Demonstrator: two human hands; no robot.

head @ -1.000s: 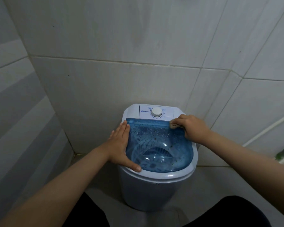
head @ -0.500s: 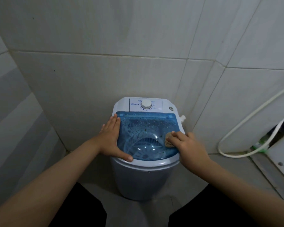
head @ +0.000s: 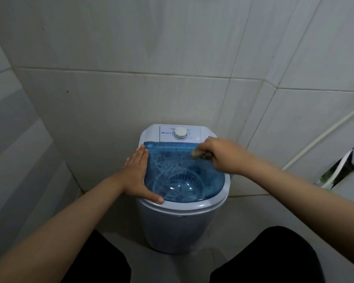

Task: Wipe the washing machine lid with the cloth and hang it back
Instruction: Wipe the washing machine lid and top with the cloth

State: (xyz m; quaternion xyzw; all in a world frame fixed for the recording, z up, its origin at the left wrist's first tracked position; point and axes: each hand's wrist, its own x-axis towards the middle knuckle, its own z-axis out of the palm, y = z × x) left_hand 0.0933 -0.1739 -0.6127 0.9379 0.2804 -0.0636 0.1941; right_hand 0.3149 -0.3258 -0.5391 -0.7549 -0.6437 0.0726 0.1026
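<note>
A small white washing machine [head: 172,227] stands against the tiled wall, with a translucent blue lid [head: 178,172] beaded with water drops and a white dial [head: 180,133] behind it. My left hand [head: 138,176] lies flat and open on the lid's left edge, thumb along the front rim. My right hand [head: 223,155] presses a small beige cloth [head: 197,153] onto the lid's far right part; only a bit of the cloth shows under the fingers.
Tiled walls close in behind and on the left. A white hose [head: 323,137] runs down the right wall toward a dark gap [head: 337,170] with a ledge. My dark-clothed knees [head: 264,260] sit on either side of the machine.
My right hand with the cloth slid from the lid's near right side back up to its far right part. The left hand has stayed on the left edge.
</note>
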